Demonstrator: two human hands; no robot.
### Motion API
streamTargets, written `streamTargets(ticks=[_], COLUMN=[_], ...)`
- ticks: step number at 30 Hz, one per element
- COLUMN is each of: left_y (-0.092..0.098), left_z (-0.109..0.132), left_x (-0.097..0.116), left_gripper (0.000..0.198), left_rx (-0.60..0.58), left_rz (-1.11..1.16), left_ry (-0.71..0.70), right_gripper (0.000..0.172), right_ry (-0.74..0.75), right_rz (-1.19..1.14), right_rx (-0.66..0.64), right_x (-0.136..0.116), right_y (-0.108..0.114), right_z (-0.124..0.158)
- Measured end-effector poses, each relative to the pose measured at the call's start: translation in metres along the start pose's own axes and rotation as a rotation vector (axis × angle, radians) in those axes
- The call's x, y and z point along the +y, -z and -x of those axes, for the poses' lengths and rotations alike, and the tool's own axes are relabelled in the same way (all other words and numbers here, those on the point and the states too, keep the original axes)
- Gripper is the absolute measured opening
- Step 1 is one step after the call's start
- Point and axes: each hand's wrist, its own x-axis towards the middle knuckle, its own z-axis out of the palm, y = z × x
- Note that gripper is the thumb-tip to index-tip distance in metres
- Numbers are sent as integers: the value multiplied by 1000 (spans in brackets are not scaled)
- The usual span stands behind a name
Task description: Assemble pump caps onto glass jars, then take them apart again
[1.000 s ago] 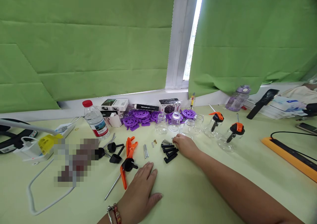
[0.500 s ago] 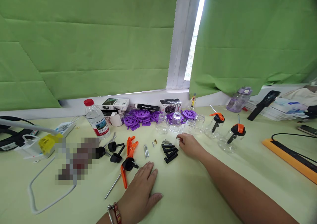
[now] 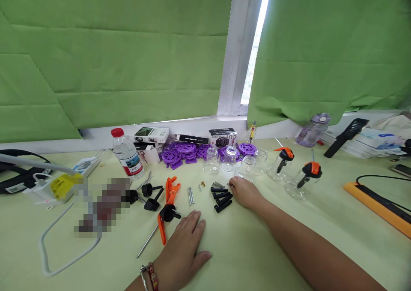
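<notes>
My left hand (image 3: 186, 248) lies flat on the table with its fingers stretched out, just right of an orange plastic part (image 3: 171, 190) and a black knob piece (image 3: 168, 214). Beyond its fingertips are several metal pins (image 3: 191, 196) and tiny screws (image 3: 202, 184). My right hand (image 3: 245, 191) is closed in a pinch on a small spring (image 3: 229, 184), mostly covered by the fingers. Left of that pinch, several coil springs (image 3: 218, 184) lie behind a row of black plastic handles (image 3: 222, 200). More black knob pieces (image 3: 152, 203) rest farther left.
Behind stand upturned glass jars (image 3: 230, 159), purple plastic wheels (image 3: 186, 149), boxes (image 3: 222, 137) and a red-capped water bottle (image 3: 127, 156). Two jars with orange-and-black tops (image 3: 311, 169) stand at right, near an orange-and-black bar (image 3: 379, 207). A white cable (image 3: 43, 248) loops at left.
My right hand has moved slightly nearer the springs, lowering the pinched spring toward the table. My left hand stays flat in place. The view has shifted slightly.
</notes>
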Motion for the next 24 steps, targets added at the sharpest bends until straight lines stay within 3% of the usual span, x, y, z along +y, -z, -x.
streamTargets(ticks=[8,13,24], left_y=[-2,-2,-2], left_z=[-1,-1,-1], left_x=[-1,0,-1], left_gripper=[60,61,60], left_rx=[35,35,32], left_rz=[26,28,34], left_ry=[-25,-25,-28], right_gripper=[19,17,17], right_ry=[36,140,172], right_rz=[-27,-103,-196], right_rx=[-13,-56,-126], right_x=[-5,-20,-28], right_y=[6,14,7], right_z=[-3,-16,-29])
